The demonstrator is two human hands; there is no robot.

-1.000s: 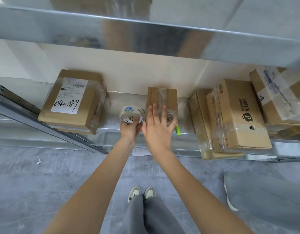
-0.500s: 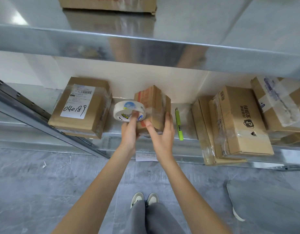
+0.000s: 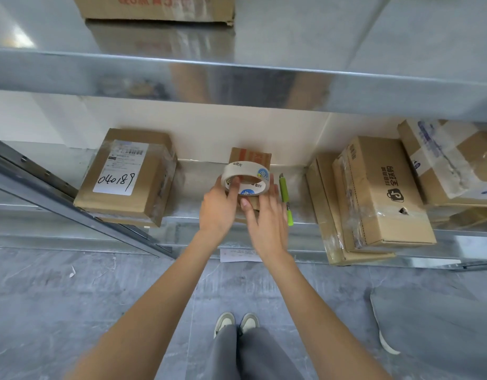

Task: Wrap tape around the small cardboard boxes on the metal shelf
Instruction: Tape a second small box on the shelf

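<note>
Far left on the metal shelf [image 3: 193, 187]: a labelled cardboard box [image 3: 127, 175] with "040189" handwritten on its white sticker, lying flat, near the front edge.

Centre: left hand [image 3: 219, 208] holding the tape roll [image 3: 246, 179], a finger hooked through the core, thumb side against the outer rim; grip curled round the roll. Roll tilted, open core facing up and toward the camera, held just above and in front of the small cardboard box [image 3: 251, 157]. Small box standing on the shelf near the back wall, orange print showing on its top face, lower part hidden behind roll and hands.

Right hand [image 3: 267, 223] beside the left, fingers fairly straight and loosely spread, fingertips at the roll's right side and the box front; exact contact unclear; grip not pinching anything visibly.

Just right of the hands: a green utility knife [image 3: 286, 198] lying on the shelf, pointing front to back.

Further right: a stack of flat boxes [image 3: 379, 193] wrapped in clear film, then another taped box [image 3: 450, 157] at the far right edge.

Above: an upper shelf [image 3: 236, 78] carrying 1 more box [image 3: 154, 8].
</note>
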